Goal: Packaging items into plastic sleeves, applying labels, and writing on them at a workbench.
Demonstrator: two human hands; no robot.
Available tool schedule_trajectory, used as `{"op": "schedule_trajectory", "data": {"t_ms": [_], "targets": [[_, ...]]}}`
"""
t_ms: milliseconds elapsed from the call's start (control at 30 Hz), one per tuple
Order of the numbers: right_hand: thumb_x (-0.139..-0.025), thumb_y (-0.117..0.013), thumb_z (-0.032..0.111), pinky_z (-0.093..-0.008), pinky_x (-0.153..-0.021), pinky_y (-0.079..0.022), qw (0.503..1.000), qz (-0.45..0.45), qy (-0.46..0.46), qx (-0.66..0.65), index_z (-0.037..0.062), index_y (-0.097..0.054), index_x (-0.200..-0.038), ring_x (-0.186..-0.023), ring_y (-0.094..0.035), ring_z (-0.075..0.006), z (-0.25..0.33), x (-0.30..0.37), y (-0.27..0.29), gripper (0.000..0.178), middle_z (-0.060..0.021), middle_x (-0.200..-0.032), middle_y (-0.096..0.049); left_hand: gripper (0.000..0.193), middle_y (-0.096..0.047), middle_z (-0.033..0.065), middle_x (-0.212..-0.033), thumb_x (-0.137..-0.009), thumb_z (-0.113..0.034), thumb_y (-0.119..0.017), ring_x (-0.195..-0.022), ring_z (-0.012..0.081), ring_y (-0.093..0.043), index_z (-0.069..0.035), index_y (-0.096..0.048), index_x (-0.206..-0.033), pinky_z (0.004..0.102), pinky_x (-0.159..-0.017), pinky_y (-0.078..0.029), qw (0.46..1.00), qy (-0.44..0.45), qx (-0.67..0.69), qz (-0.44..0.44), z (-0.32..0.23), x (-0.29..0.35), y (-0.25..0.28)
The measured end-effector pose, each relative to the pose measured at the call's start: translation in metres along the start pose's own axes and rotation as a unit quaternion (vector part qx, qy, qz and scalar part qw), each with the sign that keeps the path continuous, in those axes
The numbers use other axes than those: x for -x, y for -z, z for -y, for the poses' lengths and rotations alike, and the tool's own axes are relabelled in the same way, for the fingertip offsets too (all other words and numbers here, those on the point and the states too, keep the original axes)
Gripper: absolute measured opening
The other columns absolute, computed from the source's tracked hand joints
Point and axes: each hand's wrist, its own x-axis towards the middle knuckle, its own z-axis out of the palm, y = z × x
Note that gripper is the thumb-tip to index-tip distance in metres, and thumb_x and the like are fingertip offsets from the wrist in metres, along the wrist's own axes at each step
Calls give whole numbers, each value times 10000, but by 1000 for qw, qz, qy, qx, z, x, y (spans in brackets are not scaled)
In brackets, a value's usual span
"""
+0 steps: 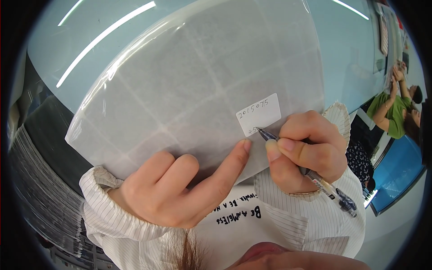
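Observation:
A white rectangular label [258,115] with handwritten figures lies on a large pale grey pack [175,81] wrapped in glossy clear film. My right hand [310,150] is closed around a dark pen [324,184]. Its tip touches the lower part of the label, at the end of the writing. To the left, my left hand [180,189] rests at the pack's near edge, one finger stretched to the label's lower border and pressing beside it. The other visible fingers are bent, and I see nothing gripped between them.
The pack lies on a light blue, shiny table [117,40] that mirrors ceiling lights. Thin clear sheets or bags are stacked [45,180] at the left. Far right, a person in a green top [391,112] works with raised hands, near a blue surface [400,166].

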Motion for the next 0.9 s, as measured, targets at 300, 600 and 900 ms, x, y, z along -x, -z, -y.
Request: {"op": "schedule_trajectory", "data": {"t_ms": [300, 600, 900], "targets": [[-649, -661, -87, -250, -431, -363, 1000, 20, -14, 0, 56, -490, -830, -495, -461, -142, 2, 0, 5, 287, -78, -695, -532, 220, -641, -70, -1050, -721, -109, -680, -524, 95, -254, -94, -698, -940, 203, -432, -242, 1000, 5, 2, -14, -1, -1, -3], [-418, -621, -168, -175, -357, -274, 985, -155, 61, -53, -6, -501, -675, -387, -363, -91, -8, -3, -15, 327, -64, -559, -455, 217, -640, -69, -1054, -724, -105, -678, -523, 96, -253, -97, -699, -939, 202, -430, -245, 1000, -2, 1, -9, 0, -2, 1], [-430, -630, -172, -182, -361, -284, 990, -122, 11, -73, -8, -494, -650, -399, -373, -98, -2, -2, -9, 307, -69, -588, -457, 216, -642, -62, -1054, -725, -126, -686, -520, 96, -263, -93, -699, -938, 203, -429, -249, 1000, 7, 2, -15, -2, 0, -1]]}}
